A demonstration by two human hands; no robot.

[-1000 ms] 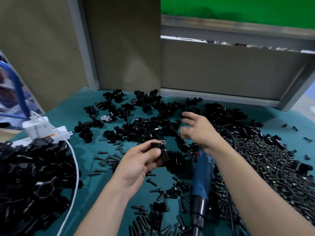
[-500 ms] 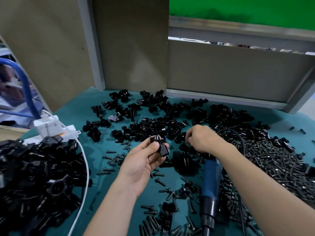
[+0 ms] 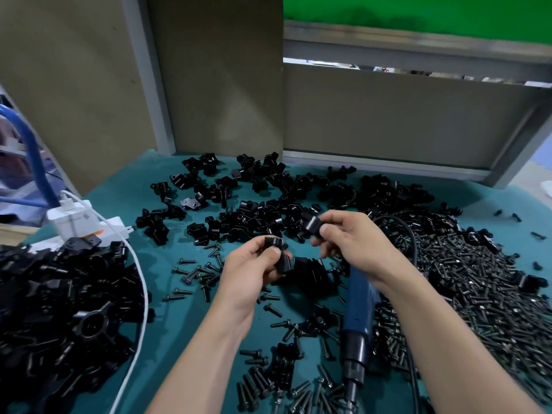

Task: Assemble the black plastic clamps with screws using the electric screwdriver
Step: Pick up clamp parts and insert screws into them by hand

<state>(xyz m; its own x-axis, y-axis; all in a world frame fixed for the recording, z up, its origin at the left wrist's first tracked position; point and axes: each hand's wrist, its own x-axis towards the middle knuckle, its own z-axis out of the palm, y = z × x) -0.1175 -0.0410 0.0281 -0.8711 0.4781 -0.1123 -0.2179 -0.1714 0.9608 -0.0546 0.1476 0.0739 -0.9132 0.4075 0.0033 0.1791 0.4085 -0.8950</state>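
My left hand (image 3: pixel 249 271) pinches a black plastic clamp piece (image 3: pixel 279 252) between thumb and fingers above the teal mat. Just to its right, my right hand (image 3: pixel 351 240) holds a second black clamp piece (image 3: pixel 310 224) with curled fingers, a little higher and apart from the first. The blue electric screwdriver (image 3: pixel 358 321) lies on the mat under my right forearm, tip toward me. Loose black clamp pieces (image 3: pixel 254 216) are scattered behind my hands. A big heap of black screws (image 3: pixel 466 282) covers the right side.
A pile of larger black plastic parts (image 3: pixel 59 300) fills the left. A white power strip with plug (image 3: pixel 77 222) and white cable (image 3: pixel 143 294) sits at the left. Loose screws (image 3: pixel 197 273) lie near my left hand. Brown panels (image 3: pixel 209 85) wall off the back.
My right hand has lifted out of the clamp pile holding a black clamp piece and come toward my left hand. The left hand still holds its piece, tilted slightly.
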